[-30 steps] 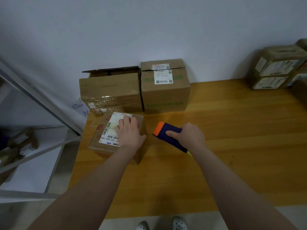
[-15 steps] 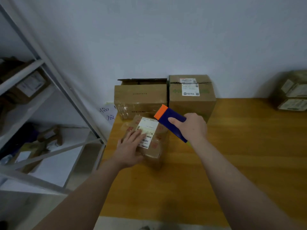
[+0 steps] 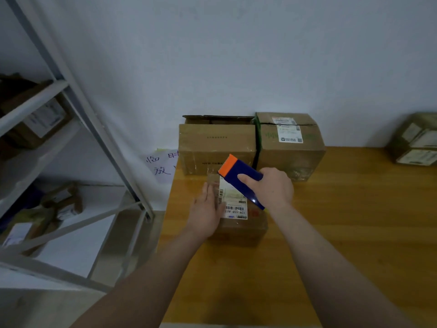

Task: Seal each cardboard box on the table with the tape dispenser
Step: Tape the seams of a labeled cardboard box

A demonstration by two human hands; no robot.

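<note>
A small cardboard box (image 3: 238, 229) with a white barcode label on top sits near the left edge of the wooden table (image 3: 343, 233). My left hand (image 3: 205, 210) lies flat with straight fingers against the box's left side and top. My right hand (image 3: 272, 188) grips a blue tape dispenser (image 3: 241, 174) with an orange toothed tip, held above the box's far end, tip pointing up and left. Behind stand two larger boxes: a left box (image 3: 216, 147) with raised top flaps and a right box (image 3: 289, 145) with labels on top.
A grey metal shelf rack (image 3: 78, 107) with more parcels stands left of the table. A handwritten paper note (image 3: 163, 166) hangs at the table's back left corner. More labelled boxes (image 3: 416, 140) sit at the far right by the white wall.
My right hand has lifted the dispenser from the table to above the small box. My left hand slid from the top of the box to its left side. The box has turned.
</note>
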